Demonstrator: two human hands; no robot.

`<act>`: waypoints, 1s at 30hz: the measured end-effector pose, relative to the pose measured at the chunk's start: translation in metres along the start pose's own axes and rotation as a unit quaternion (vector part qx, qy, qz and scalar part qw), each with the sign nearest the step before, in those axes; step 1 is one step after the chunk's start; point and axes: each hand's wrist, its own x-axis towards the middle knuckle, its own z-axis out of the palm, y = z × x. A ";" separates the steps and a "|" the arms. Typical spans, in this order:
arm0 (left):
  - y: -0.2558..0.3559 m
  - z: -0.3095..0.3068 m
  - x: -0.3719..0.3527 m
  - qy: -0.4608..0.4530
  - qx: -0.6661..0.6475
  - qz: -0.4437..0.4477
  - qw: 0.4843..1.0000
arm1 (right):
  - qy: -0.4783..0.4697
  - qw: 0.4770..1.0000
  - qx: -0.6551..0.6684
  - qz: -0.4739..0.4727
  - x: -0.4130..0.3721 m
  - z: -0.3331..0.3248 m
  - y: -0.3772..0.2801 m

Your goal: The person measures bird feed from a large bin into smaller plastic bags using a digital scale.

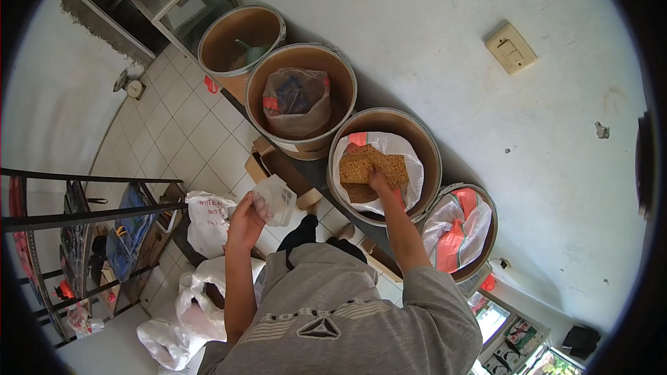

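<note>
My left hand grips a clear plastic container, held over the floor between my body and the drums. My right hand reaches down into a brown drum lined with a white sack. Its fingers are closed at the edge of a box-shaped, golden, grainy thing, which looks like a scoop full of seed. Around it, loose golden-brown seed shows inside the sack.
Left of it stand a drum with a plastic bag and a further drum with a green scoop. A drum with a red-and-white sack stands right. Cardboard box, white bags and a black rack surround me.
</note>
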 end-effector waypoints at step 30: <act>0.009 0.041 0.018 -0.090 0.014 -0.029 0.995 | 0.017 0.990 0.141 -0.019 -0.022 -0.043 -0.043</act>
